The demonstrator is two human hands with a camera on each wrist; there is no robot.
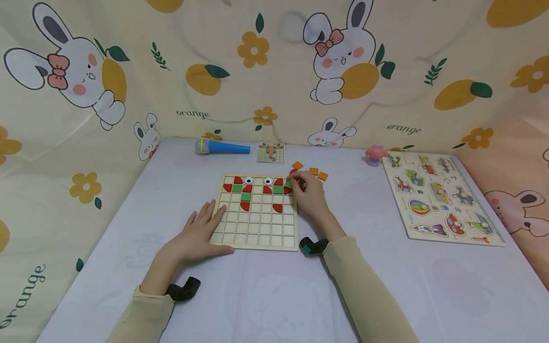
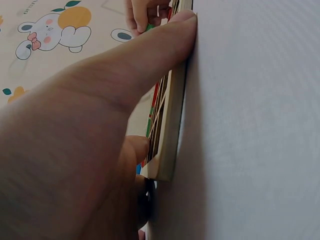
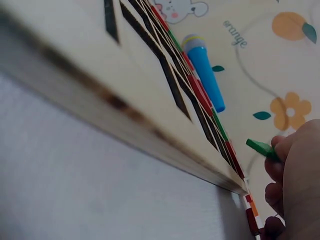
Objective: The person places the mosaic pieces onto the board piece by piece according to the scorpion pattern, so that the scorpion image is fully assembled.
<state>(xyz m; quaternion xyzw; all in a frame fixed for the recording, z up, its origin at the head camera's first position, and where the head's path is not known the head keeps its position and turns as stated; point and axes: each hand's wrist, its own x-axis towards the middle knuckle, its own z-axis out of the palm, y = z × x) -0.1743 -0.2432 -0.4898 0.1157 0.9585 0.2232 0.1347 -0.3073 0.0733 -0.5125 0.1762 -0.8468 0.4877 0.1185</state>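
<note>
A wooden grid board (image 1: 266,233) lies on the table, with red quarter-round pieces, green squares and two eye pieces (image 1: 268,181) set in its upper rows. My left hand (image 1: 195,238) rests at the board's left side, fingers spread over its edge and thumb along the near edge. At the upper right corner, my right hand (image 1: 310,195) pinches a green square tile (image 3: 260,147) between thumb and fingers. In the right wrist view the tile is tilted and apart from the board. Part of a red piece (image 1: 293,171) shows beside the right fingers.
Several orange tiles (image 1: 314,171) lie beyond my right hand. Behind the board are a blue toy microphone (image 1: 227,148) and a small pattern card (image 1: 271,157). A pink toy figure (image 1: 375,155) and a picture puzzle board (image 1: 437,205) stand to the right. A printed cloth backs the table.
</note>
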